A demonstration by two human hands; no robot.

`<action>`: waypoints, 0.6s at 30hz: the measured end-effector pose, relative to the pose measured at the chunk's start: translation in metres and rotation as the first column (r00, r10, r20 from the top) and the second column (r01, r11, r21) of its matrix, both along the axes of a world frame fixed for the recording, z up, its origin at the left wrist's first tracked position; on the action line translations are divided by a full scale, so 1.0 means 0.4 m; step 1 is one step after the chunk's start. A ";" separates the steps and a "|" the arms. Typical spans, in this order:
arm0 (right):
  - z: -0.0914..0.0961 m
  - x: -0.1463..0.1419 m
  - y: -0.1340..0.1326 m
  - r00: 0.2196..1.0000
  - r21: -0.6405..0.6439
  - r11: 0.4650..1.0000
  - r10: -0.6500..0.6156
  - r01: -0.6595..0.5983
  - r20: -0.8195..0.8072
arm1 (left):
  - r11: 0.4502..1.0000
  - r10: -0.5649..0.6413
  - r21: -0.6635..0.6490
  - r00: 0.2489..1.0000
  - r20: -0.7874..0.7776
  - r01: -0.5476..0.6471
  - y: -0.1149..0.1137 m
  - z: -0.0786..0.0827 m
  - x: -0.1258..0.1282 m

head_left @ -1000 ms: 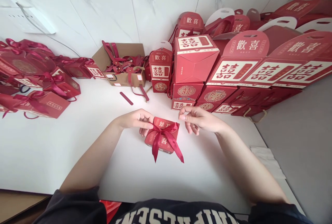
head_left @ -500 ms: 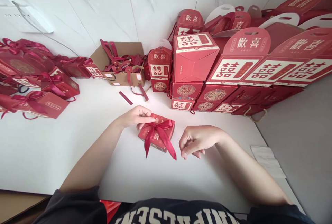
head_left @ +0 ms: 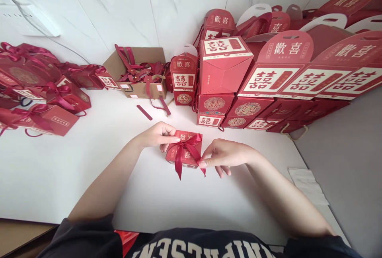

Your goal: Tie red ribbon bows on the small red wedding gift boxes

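A small red gift box [head_left: 170,154] with gold lettering lies on the white table in front of me. Across its top a dark red satin ribbon bow [head_left: 188,145] is tied, with two tails hanging over the near side. My left hand [head_left: 158,135] is closed at the box's upper left, its thumb pressed on the bow near the knot, covering the left loop. At the right, my right hand [head_left: 219,156] pinches the right tail between thumb and forefinger, the other fingers loosely curled.
An open cardboard box [head_left: 145,90] of red ribbons stands behind, with a loose ribbon strip [head_left: 144,112] before it. Stacked red boxes [head_left: 250,108] fill the back right. Finished-looking bowed boxes [head_left: 62,120] crowd the left. A white tissue [head_left: 307,184] lies at the right edge.
My right hand has moved left and taken hold of the ribbon's right tail. The gift box has turned slightly and shifted a little right and away from me.
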State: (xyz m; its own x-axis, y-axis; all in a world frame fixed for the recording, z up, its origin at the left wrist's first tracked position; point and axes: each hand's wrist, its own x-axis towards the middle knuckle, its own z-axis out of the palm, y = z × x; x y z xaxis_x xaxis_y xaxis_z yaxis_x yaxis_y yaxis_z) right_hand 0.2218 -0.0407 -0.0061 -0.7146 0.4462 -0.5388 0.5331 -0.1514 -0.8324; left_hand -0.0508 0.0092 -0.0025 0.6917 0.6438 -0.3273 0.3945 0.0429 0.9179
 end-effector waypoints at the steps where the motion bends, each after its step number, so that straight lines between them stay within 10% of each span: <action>1: 0.002 -0.003 0.001 0.999 -0.036 0.999 0.023 -0.025 -0.039 | 1.000 0.004 0.009 1.000 -0.004 -0.004 -0.001 0.000 0.002; 18: 0.016 0.032 0.024 0.991 0.089 0.987 0.136 -0.135 -0.007 | 0.995 0.002 0.100 1.000 0.015 -0.004 0.007 -0.030 0.000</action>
State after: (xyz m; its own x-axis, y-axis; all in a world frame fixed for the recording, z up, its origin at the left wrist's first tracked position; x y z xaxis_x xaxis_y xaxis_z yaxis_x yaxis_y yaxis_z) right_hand 0.2346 -0.0310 0.0001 -0.7780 0.3901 -0.4924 0.5331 -0.0047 -0.8460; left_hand -0.0510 0.0119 -0.0144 0.6941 0.6746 -0.2512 0.3809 -0.0481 0.9234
